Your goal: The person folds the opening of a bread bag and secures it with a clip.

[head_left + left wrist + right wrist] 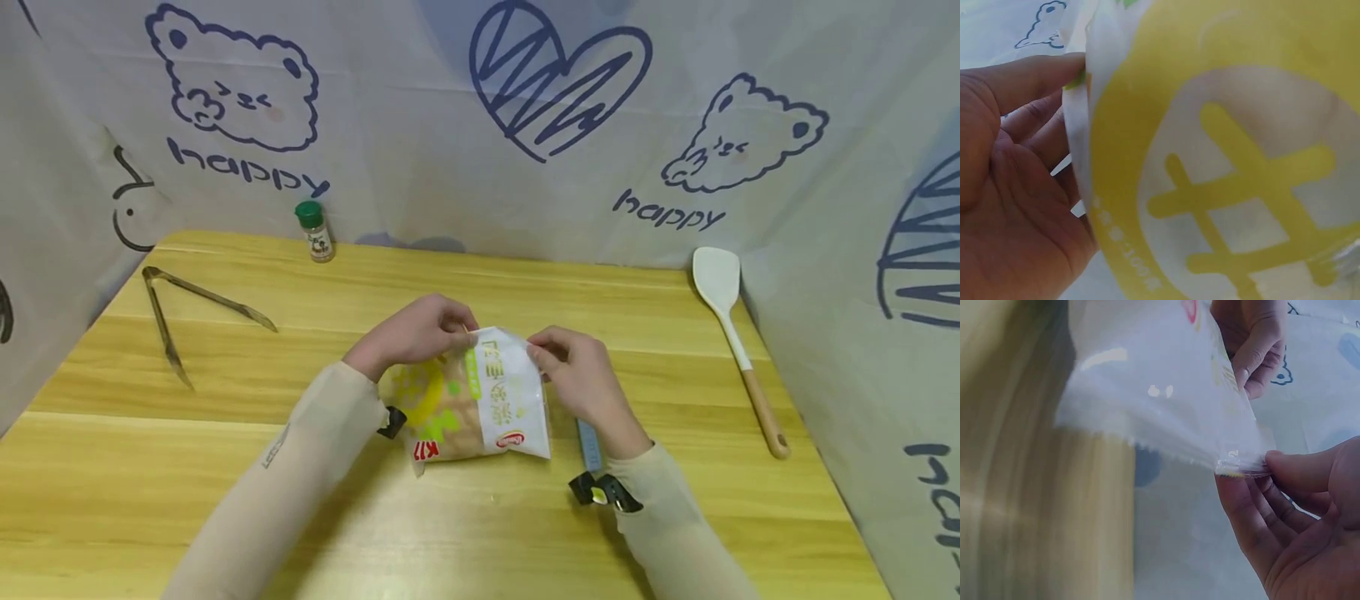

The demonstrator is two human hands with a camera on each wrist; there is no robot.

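Observation:
Both hands hold a printed plastic food bag, white at one end, with tan contents showing through its clear part and yellow, green and red print. My left hand pinches its upper edge between thumb and fingers, and in the left wrist view the bag's yellow ring print fills most of the picture. At the bag's white end, my right hand pinches the upper corner. The right wrist view shows that thumb and the fingers on the crimped seal.
Metal tongs lie spread at the left of the wooden table. A green-capped seasoning bottle stands at the back. On the right lies a white spatula with a wooden handle. A blue strip lies partly hidden beside the right wrist.

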